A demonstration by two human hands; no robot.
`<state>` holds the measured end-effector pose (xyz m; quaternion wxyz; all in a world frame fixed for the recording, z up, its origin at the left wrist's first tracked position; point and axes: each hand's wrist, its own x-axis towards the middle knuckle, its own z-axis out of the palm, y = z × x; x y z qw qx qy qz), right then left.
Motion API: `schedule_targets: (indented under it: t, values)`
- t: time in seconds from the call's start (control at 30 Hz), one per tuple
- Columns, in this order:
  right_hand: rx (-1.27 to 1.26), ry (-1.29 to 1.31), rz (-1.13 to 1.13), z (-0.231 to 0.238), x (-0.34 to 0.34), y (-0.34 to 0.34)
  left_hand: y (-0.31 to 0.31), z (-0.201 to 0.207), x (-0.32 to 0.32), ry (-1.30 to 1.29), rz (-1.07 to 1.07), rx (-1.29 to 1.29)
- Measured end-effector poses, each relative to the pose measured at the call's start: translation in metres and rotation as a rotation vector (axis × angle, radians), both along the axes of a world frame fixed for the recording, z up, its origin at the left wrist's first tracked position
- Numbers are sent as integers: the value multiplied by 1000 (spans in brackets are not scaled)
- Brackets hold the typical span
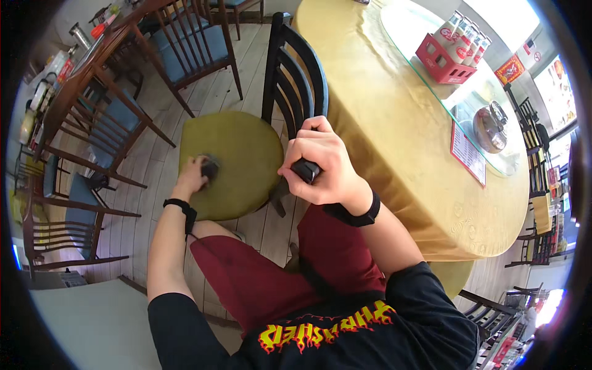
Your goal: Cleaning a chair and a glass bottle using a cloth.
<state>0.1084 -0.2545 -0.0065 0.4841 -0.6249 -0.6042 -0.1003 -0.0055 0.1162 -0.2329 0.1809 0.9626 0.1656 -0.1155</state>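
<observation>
A chair with an olive-green padded seat [246, 154] and a black slatted back [295, 80] stands in front of me. On the left part of the seat, my left hand [192, 176] has its fingers closed on a small dark grey wad [211, 168]. Motion blurs the wad, and I cannot tell whether it is a rag or a scourer. My right hand [324, 163] is wrapped round the near post of the chair's back, whose black end [306, 170] pokes out of the fist. Both wrists wear black bands.
To the right, a round table with a gold cloth [370, 92] carries a glass turntable, a red crate of bottles [449, 58], a steel pot [491, 127] and a printed sheet [467, 154]. Brown chairs with blue seats [191, 52] stand at the left on the plank floor.
</observation>
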Motion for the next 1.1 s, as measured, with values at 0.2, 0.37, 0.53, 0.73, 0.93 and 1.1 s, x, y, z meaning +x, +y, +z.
schedule_targets:
  t: [0.2,0.37,0.53,0.73,0.93,1.1]
  values:
    - [34,-10,14,-1,2,2,-28,-11,21,100,-92,86]
    - [49,-36,38,5,2,2,-134,7,22,107,-445,103]
    - [20,-4,42,7,1,0,-105,17,5,65,-480,70]
    - [15,3,33,7,2,2,10,-10,-19,126,-101,209]
    - [36,-6,32,5,4,4,53,-35,45,286,188,238]
    - [47,2,42,2,6,7,26,-25,110,153,-128,233]
